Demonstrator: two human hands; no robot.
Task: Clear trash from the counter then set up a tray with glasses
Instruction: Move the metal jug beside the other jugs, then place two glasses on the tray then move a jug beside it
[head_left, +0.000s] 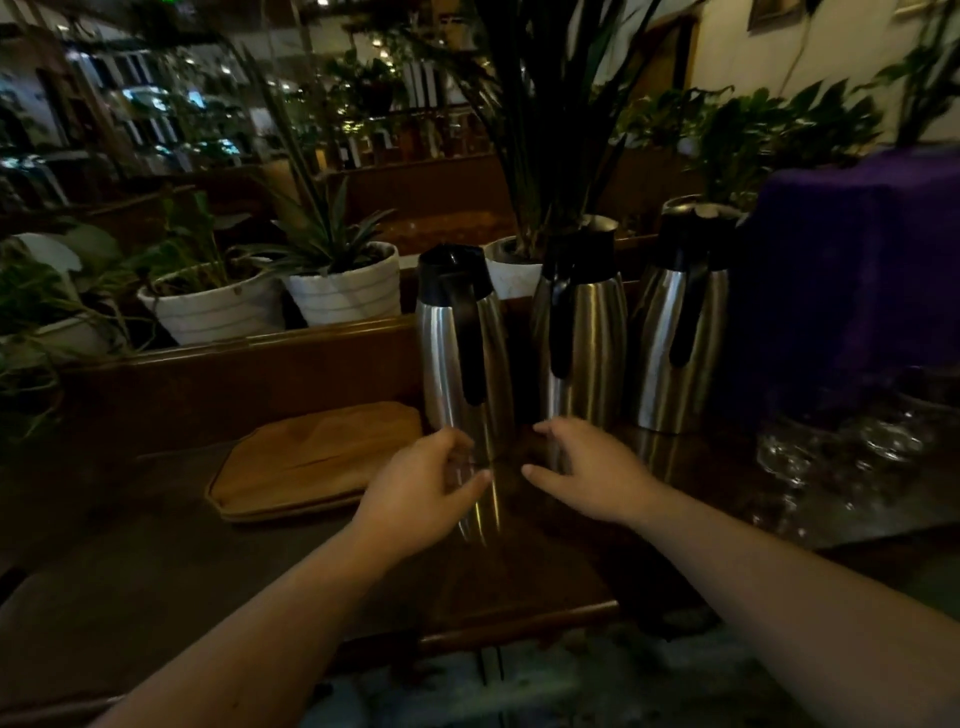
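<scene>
A wooden tray (311, 457) lies flat on the dark counter (156, 571), left of centre. My left hand (421, 493) is just right of the tray, fingers and thumb curled round a clear glass (467, 499) that is hard to make out in the dim light. My right hand (587, 467) hovers beside it with fingers spread, holding nothing. Several more clear glasses (831, 447) stand in a cluster at the right of the counter, below a purple cloth.
Three steel thermos jugs (462, 353) (582, 338) (675, 332) with black handles stand in a row right behind my hands. A purple cloth-covered object (852, 270) rises at the right. Potted plants (343, 280) line the ledge behind. The counter's front edge (519, 618) is near me.
</scene>
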